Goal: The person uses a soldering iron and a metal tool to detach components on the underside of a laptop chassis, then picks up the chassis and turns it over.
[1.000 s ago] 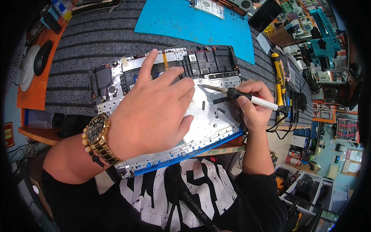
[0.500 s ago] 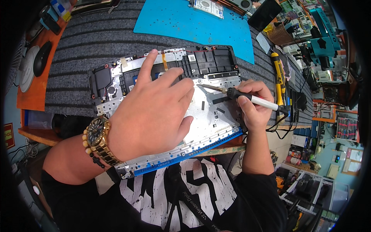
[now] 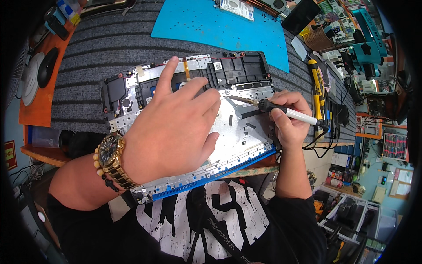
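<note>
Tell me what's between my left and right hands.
In the head view, the soldering iron held in your right hand points across the gap toward your left hand, with the silver metal panel beneath.

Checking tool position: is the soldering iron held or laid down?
Held: the right hand grips the soldering iron, its tip over the metal panel.

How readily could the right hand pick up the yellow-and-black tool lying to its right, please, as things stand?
Probably not readily: the right hand already grips the soldering iron. Otherwise, the yellow-and-black tool lies close by, with nothing evident covering it.
</note>
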Demonstrator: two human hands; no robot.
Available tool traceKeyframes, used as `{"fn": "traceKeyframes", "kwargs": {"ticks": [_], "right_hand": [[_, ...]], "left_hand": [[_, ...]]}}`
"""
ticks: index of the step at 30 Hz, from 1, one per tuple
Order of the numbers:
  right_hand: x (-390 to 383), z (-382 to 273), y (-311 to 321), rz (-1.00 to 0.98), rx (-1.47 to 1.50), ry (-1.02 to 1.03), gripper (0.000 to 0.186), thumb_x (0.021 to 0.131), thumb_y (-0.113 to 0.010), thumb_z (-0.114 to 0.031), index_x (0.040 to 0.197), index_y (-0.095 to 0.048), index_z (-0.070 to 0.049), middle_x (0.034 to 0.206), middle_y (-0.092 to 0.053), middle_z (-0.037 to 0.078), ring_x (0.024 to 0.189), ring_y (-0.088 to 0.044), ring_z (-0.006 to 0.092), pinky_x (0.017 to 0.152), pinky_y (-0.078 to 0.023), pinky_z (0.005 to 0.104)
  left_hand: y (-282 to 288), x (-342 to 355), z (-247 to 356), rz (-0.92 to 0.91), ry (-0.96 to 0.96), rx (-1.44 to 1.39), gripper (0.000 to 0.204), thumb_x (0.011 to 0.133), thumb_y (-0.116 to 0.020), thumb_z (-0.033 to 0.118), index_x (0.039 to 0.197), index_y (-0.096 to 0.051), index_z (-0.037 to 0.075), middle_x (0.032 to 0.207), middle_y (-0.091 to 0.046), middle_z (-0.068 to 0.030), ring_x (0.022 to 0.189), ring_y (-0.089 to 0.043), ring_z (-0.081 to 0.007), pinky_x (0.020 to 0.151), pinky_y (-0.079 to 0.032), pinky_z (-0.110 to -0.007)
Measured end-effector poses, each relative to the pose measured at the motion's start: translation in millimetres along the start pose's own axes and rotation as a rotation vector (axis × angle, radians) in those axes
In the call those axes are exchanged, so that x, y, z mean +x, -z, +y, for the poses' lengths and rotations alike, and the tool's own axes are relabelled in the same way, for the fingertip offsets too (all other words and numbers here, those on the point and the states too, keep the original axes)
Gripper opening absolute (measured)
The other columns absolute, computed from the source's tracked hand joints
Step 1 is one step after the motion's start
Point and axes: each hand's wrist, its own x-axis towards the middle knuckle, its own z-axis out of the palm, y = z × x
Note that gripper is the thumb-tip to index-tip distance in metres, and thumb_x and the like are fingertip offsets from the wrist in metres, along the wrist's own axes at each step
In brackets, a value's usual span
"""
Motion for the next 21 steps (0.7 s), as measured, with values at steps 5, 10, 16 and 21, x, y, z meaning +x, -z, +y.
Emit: {"fn": "traceKeyframes", "kwargs": {"ticks": [5,10,16,21], "right_hand": [[1,-4,-2,-0.007,-0.024,-0.007,0.021,0.100,-0.087,-0.002,0.115,-0.074,0.002,0.108,-0.077,0.008,0.091,-0.065,0.0107,0.083,-0.051,0.0276],[-1,-2,-1,-0.011,-0.039,-0.005,0.020,0.100,-0.086,-0.002,0.115,-0.074,0.002,0.108,-0.077,0.008,0.092,-0.065,0.0107,0.084,-0.052,0.0273],[1,-1,1,0.013,0.043,0.062,0.022,0.102,-0.086,-0.002,0.120,-0.073,0.002,0.111,-0.077,0.010,0.094,-0.069,0.0133,0.085,-0.057,0.0302],[5,-17,-7,0.035,-0.105,0.253,0.033,0.114,-0.081,-0.023,0.131,-0.068,0.001,0.110,-0.083,0.020,0.094,-0.075,0.0220,0.085,-0.064,0.0392]], "left_hand": [[1,0,0,-0.012,0.002,0.009,0.059,0.102,-0.079,0.031,0.145,-0.077,-0.009,0.152,-0.074,-0.0151,0.156,-0.059,-0.0381,0.141,-0.021,-0.080],[0,0,1,0.000,-0.003,0.009,0.060,0.100,-0.080,0.030,0.145,-0.077,-0.010,0.153,-0.073,-0.0158,0.156,-0.059,-0.0392,0.141,-0.022,-0.080],[2,1,2,-0.021,-0.008,0.010,0.061,0.099,-0.080,0.030,0.145,-0.076,-0.010,0.153,-0.073,-0.0168,0.155,-0.059,-0.0402,0.141,-0.022,-0.081],[0,-1,2,0.001,-0.015,-0.002,0.061,0.100,-0.079,0.030,0.145,-0.076,-0.010,0.153,-0.073,-0.0172,0.156,-0.059,-0.0402,0.141,-0.021,-0.081]]}}
